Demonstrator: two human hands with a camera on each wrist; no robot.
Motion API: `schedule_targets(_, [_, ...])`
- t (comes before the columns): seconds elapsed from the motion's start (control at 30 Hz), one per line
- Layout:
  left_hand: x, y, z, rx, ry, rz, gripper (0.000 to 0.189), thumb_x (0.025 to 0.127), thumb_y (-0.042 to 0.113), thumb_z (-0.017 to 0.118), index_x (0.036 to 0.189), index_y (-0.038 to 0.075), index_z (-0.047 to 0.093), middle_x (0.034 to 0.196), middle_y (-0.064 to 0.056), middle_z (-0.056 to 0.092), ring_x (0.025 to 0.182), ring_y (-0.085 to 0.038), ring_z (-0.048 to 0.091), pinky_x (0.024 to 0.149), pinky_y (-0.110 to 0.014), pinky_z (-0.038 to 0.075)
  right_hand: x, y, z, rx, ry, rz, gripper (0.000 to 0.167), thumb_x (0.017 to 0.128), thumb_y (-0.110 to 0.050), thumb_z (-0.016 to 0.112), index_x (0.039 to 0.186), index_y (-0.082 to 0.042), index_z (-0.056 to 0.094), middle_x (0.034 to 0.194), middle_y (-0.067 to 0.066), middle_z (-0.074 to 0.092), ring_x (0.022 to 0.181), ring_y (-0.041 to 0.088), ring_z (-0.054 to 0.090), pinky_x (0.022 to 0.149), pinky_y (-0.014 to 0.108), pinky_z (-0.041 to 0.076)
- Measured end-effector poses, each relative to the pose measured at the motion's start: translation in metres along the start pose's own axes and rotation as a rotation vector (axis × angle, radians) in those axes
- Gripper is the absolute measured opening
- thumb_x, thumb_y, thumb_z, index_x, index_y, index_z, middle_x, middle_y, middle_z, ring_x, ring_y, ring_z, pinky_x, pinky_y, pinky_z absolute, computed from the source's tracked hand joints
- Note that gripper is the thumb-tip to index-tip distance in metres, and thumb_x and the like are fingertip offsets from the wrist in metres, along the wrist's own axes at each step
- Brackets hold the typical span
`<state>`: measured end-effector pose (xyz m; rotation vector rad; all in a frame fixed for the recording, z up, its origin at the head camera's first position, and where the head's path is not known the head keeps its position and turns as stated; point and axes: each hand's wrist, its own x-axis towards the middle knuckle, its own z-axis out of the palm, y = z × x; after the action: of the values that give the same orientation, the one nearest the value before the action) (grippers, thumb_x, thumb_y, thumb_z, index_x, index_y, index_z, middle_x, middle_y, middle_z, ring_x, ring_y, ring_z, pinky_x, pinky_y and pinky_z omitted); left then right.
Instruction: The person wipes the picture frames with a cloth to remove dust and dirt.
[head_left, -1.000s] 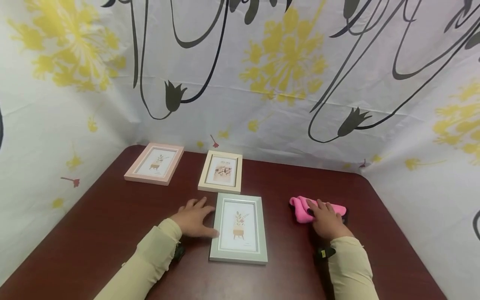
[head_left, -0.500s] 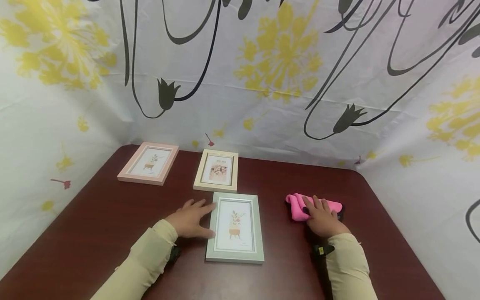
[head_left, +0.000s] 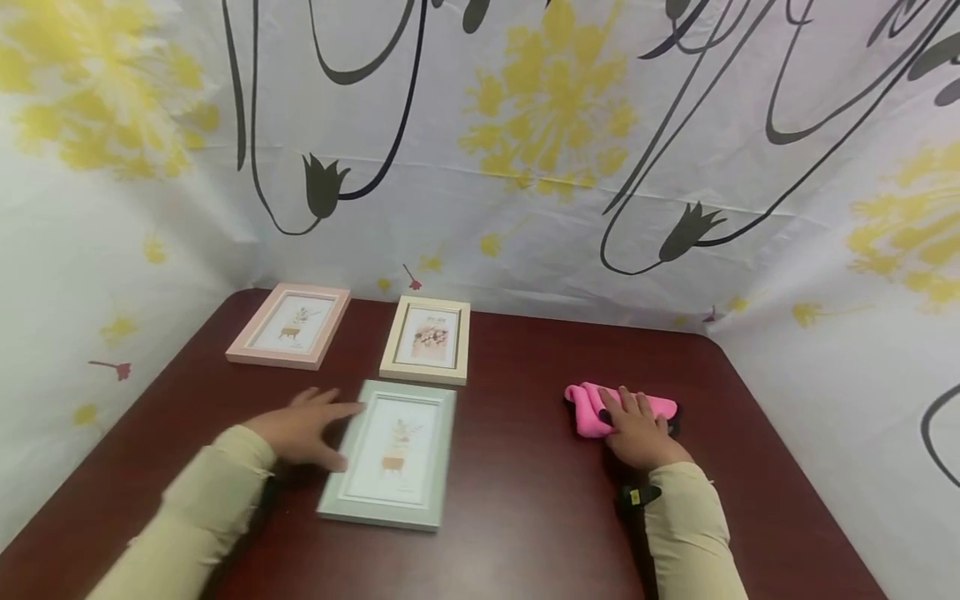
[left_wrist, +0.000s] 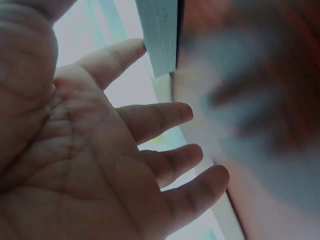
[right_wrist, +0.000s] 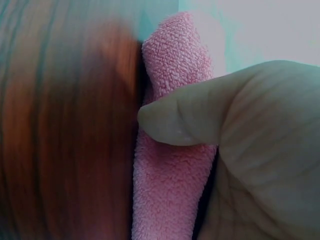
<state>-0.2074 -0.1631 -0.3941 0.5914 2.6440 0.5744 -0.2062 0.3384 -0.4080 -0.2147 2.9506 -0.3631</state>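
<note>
Head view: we are at a dark reddish-brown counter (head_left: 532, 517) with rounded far corners and a soft sheen toward the front, closed in on three sides by creased white fabric (head_left: 442, 217). The print on that fabric is big yellow flower heads, looping dark stems with drooping buds, and a few little red sprigs near the counter. Up close, from the right wrist, the counter's surface shows dark streaks like wood grain.

Three rectangular picture frames lie flat, face up. The pale pink frame (head_left: 288, 327) sits at the back left, a small potted-plant print inside its flat border; the cream frame (head_left: 426, 340) is near it, to its right, with a brownish print. The pale green frame (head_left: 390, 454) lies in front of the cream one, slightly skewed, its smooth border around another potted-plant print. The left hand (head_left: 303, 429) is spread at its left side, thumb and forefinger against the edge.

Well to the right lies a folded pink cloth (head_left: 588, 417), fuzzy and looped like terry, with something dark along its edges. The right hand (head_left: 641, 433) rests flat across it, fingers fairly straight, thumb lying against its side. Both arms wear puffy cream sleeves (head_left: 693, 525).
</note>
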Motion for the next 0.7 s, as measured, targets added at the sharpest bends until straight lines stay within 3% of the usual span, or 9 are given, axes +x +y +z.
schedule_targets(0.2, [-0.042,-0.066,-0.033,0.116,0.034,-0.060,0.084,0.073,0.033,0.085,0.142,0.001,0.051,0.141,-0.047,0.030,0.123,-0.075,0.020,0.092,-0.081,0.025,0.004,-0.006,0.003,0.018,-0.004,0.006,0.074,0.085,-0.007,0.055,0.154,-0.003,0.029,0.154,0.036,0.018,0.141,0.058,0.009,0.101,0.080,0.010])
schedule_targets(0.43, [-0.082,-0.144,-0.046,0.163,0.037,-0.166,0.085,0.073,0.032,0.085,0.138,-0.008,0.048,0.127,-0.049,0.041,0.114,-0.071,0.038,0.087,-0.074,0.037,0.006,-0.008,0.004,0.010,-0.012,0.012,0.073,0.086,-0.006,0.053,0.155,-0.004,0.028,0.156,0.034,0.018,0.142,0.057,0.008,0.102,0.079,0.008])
schedule_targets(0.57, [-0.088,-0.169,-0.049,0.121,0.012,-0.268,0.086,0.074,0.022,0.084,0.138,-0.016,0.040,0.123,-0.048,0.045,0.111,-0.063,0.046,0.089,-0.071,0.039,0.007,-0.007,0.004,0.011,-0.012,0.015,0.072,0.087,-0.006,0.052,0.155,-0.003,0.029,0.156,0.034,0.018,0.142,0.056,0.008,0.102,0.079,0.008])
schedule_targets(0.7, [-0.083,-0.172,-0.053,0.118,-0.020,-0.324,0.081,0.077,0.012,0.078,0.139,-0.017,0.035,0.122,-0.048,0.045,0.108,-0.061,0.048,0.089,-0.071,0.039,0.006,-0.004,0.003,0.018,-0.017,0.024,0.073,0.087,-0.007,0.053,0.155,-0.003,0.028,0.156,0.035,0.017,0.142,0.057,0.007,0.102,0.080,0.007])
